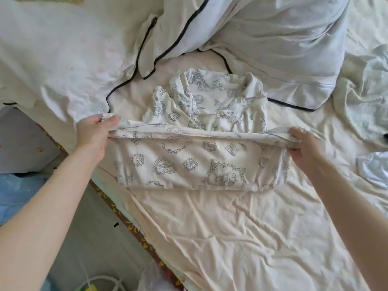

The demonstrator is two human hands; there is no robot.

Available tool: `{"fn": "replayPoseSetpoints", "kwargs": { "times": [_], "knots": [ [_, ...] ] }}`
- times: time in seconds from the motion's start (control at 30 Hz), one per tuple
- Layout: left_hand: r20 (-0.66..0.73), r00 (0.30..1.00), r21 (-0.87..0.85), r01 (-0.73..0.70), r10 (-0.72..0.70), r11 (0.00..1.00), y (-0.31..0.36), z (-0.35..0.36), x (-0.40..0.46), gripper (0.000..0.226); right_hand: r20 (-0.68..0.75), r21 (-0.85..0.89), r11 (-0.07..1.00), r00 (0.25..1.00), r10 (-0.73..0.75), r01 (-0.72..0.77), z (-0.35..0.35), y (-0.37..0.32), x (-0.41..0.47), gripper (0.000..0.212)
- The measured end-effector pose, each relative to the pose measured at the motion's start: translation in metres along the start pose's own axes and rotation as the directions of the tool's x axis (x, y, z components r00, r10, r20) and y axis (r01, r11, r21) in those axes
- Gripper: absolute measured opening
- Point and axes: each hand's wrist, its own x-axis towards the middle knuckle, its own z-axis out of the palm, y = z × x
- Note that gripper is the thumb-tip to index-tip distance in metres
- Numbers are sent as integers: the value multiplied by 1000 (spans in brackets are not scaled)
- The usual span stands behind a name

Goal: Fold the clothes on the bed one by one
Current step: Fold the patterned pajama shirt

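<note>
Rumpled bed (241,227): left hand (94,135) and right hand (304,145) both grip the printed pyjama top (189,162), half-folded; crumpled clothes (363,106) at 3 o'clock still wait.

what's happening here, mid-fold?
Yes, mid-fold. A person is folding a cream printed pajama top on the bed. The left hand and right hand each grip one end of a fold line across the garment, with the lower part doubled over toward the collar. The collar end lies rumpled beyond the fold. More crumpled clothes lie at the right edge, and a duvet with dark piping is bunched behind.
</note>
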Motion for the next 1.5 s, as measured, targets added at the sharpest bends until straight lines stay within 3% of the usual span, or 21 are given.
{"fn": "replayPoseSetpoints", "kwargs": {
  "times": [0.07, 0.13, 0.17, 0.23, 0.27, 0.3, 0.33, 0.4, 0.43, 0.5, 0.63, 0.7, 0.77, 0.83, 0.9, 1.0, 1.13, 1.27, 1.37, 1.43, 1.5],
  "knots": [
    [-11, 999, 50, 42, -42, 998, -3, 10, 9, 9, -29, -118, 993, 999, 13, -17, 7, -1, 7, 14],
    [-8, 999, 226, 54, -54, 973, -13, 16, 16, 44, -45, -259, 966, 999, 13, -24, 10, 4, 14, 11],
    [18, 1000, 415, -22, 16, 909, -17, 18, 20, 60, -37, -293, 956, 999, 2, -12, 12, 7, 17, 7],
    [177, 957, 758, -282, 230, 588, -20, 21, 21, 73, -5, -414, 908, 997, -72, 63, 12, 11, 19, 28],
    [291, 907, 822, -399, 304, 405, -20, 23, 20, 73, 34, -550, 821, 987, -159, 151, 11, 13, 20, 41],
    [407, 853, 828, -496, 326, 262, -18, 26, 18, 71, 125, -717, 642, 957, -264, 271, 11, 14, 19, 48],
    [519, 797, 796, -582, 311, 164, -16, 31, 17, 70, 269, -832, 391, 903, -335, 393, 11, 14, 19, 53],
    [663, 717, 731, -682, 215, 25, -16, 40, 17, 69, 550, -827, -65, 780, -297, 559, 12, 17, 20, 66],
    [702, 689, 705, -709, 179, -35, -18, 45, 18, 70, 627, -779, -200, 746, -226, 594, 16, 17, 21, 74],
    [732, 655, 677, -730, 185, -91, -21, 55, 19, 64, 698, -695, -356, 704, -127, 625, 25, 18, 23, 85],
    [763, 555, 609, -789, 331, -81, -28, 71, 18, 40, 769, -591, -467, 635, -77, 658, 45, 22, 15, 88],
    [807, 537, 561, -827, 246, -34, -29, 79, 11, 40, 797, -566, -432, 600, -69, 702, 52, 27, 10, 77],
    [813, 556, 563, -826, 171, 11, -34, 84, 8, 51, 794, -605, -246, 598, -111, 758, 57, 30, 10, 52],
    [788, 571, 587, -810, 229, 1, -35, 85, 5, 49, 786, -618, -135, 611, -93, 775, 61, 27, 7, 23],
    [739, 598, 636, -771, 312, -28, -32, 82, 3, 44, 736, -677, -55, 674, -68, 734, 59, 22, 5, 25],
    [706, 640, 691, -717, 304, -95, -26, 75, -1, 53, 663, -730, 124, 741, -105, 672, 50, 10, -6, 40],
    [774, 528, 620, -743, 349, -251, -35, 64, -7, 48, 656, -724, 192, 747, -107, 663, 40, 3, -22, 32],
    [725, 436, 616, -757, 533, -219, -37, 65, -9, 28, 663, -684, 229, 721, -203, 693, 36, 0, -28, 14],
    [725, 399, 582, -791, 561, -190, -33, 67, -8, 24, 637, -677, 264, 726, -258, 687, 38, -2, -30, 11],
    [769, 424, 554, -815, 478, -169, -33, 67, -6, 28, 628, -675, 277, 730, -270, 684, 40, -3, -32, 13],
    [793, 490, 576, -797, 360, -183, -37, 67, -3, 60, 635, -669, 294, 731, -249, 682, 42, -5, -34, 16]
  ]
}}
